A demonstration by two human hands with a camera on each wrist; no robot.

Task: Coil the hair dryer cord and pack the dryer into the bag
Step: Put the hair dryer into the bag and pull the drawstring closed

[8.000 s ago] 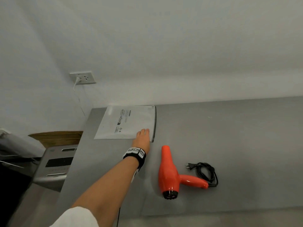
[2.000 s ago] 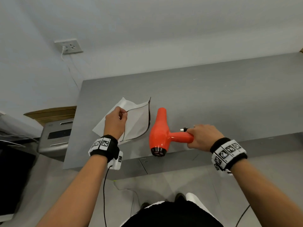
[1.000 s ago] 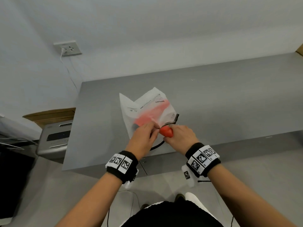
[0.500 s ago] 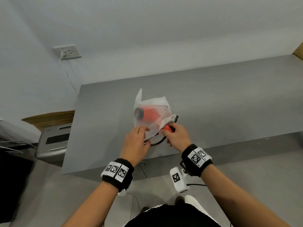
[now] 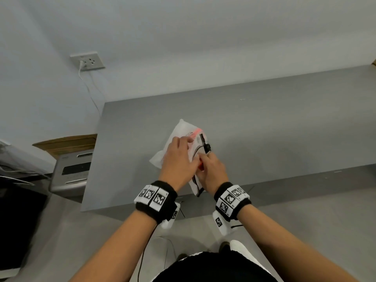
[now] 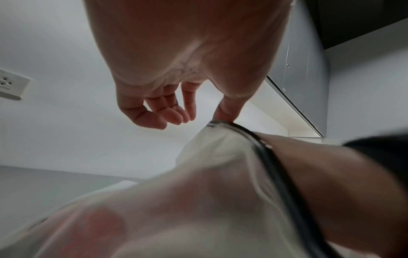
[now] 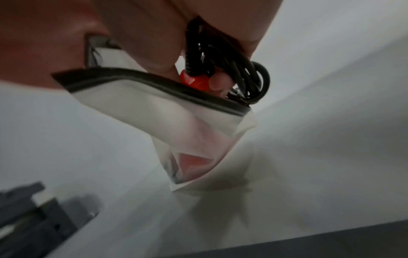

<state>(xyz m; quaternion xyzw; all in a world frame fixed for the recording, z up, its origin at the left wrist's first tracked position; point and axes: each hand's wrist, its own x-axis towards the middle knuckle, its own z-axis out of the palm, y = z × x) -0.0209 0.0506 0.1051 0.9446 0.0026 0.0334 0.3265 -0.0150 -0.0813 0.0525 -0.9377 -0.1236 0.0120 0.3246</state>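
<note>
The frosted white bag (image 5: 184, 129) with a black zip rim (image 7: 154, 82) lies on the grey table (image 5: 274, 127), mouth toward me. The orange hair dryer (image 5: 197, 131) shows through it, and its body (image 7: 194, 162) sits deep inside. My right hand (image 5: 211, 169) grips the orange handle end (image 7: 192, 82) together with the coiled black cord (image 7: 247, 73) at the bag's mouth. The plug (image 5: 207, 147) sticks out above that hand. My left hand (image 5: 179, 157) lies over the bag, its thumb tip and forefinger pinching the rim's end (image 6: 212, 124); the other fingers curl loosely.
The table's near edge (image 5: 142, 204) runs just under my wrists. A wall socket (image 5: 88, 61) with a white cable sits up left. A grey machine (image 5: 71, 171) and a brown box (image 5: 67, 142) stand left of the table.
The bag has slid further over the dryer, so only the handle end and cord are still outside. Both hands have closed in together at the bag's mouth.
</note>
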